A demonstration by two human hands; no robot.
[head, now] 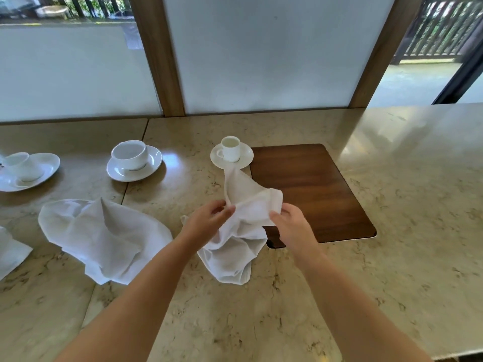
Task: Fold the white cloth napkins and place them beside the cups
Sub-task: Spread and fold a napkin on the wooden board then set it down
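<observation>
Bright daylight comes in from the big white window panes (261,48) at the back. The shiny counter (392,152) shows pale glare at the far right and near the cups. Shadows are soft and faint. The picture bends at the edges, so the posts lean outward. The far left cup (19,165) looks a little blurry.

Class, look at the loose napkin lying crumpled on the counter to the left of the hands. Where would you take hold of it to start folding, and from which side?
Pinch the loose napkin at its near corner, which points toward the person and lies flat on the counter. Come from the near side with the left hand, probably easiest, since the middle is bunched into a raised peak.
</observation>
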